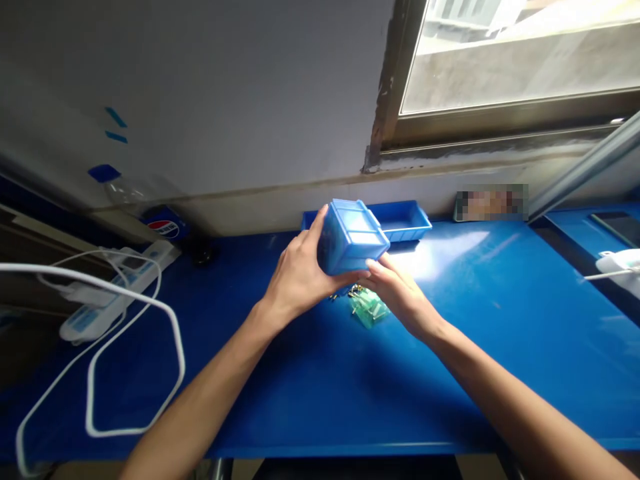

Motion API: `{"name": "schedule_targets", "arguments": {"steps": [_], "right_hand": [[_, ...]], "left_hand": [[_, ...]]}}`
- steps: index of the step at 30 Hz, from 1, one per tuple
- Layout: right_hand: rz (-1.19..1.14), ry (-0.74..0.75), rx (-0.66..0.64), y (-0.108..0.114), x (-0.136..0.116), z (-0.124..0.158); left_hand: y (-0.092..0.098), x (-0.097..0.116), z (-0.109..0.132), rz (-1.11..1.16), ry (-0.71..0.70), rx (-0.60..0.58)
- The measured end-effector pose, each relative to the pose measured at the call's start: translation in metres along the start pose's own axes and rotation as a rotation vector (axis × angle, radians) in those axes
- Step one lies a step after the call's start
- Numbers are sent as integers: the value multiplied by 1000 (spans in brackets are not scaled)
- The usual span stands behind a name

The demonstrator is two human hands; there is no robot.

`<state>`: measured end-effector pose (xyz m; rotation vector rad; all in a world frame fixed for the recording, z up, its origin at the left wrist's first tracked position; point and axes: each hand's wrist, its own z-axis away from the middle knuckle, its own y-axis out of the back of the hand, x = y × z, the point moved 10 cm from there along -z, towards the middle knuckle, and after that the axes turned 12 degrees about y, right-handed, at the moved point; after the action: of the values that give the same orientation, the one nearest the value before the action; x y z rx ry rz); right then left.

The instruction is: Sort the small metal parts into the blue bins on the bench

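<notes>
A blue plastic bin [357,233] is held up above the table, tilted, between my two hands. My left hand [300,270] wraps round its left side, with the thumb along the lower edge. At its lower right corner, my right hand [397,290] grips the bin with the fingers partly hidden. Below the hands, a green plastic bag [369,307] with small metal pieces lies on the table; more small pieces show beside it. Behind the held bin, another blue bin [405,223] stands near the wall.
The blue table [375,393] meets a wall with a window. On the left are a power strip [95,313], looped white cable [177,347] and a bottle [163,220]. A pixelated object [491,203] leans at the back right; a phone [620,225] lies far right.
</notes>
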<state>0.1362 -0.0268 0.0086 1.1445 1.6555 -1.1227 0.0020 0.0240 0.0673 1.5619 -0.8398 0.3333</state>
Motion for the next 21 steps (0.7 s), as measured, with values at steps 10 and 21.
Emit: {"name": "schedule_targets", "arguments": {"steps": [10,21], "right_hand": [[31,-126,182,57,49,3],[996,54,166,75,4,0]], "left_hand": [[-40,7,-20,-496,98,-106],[-25,-7,-23,-511,92,-27]]}}
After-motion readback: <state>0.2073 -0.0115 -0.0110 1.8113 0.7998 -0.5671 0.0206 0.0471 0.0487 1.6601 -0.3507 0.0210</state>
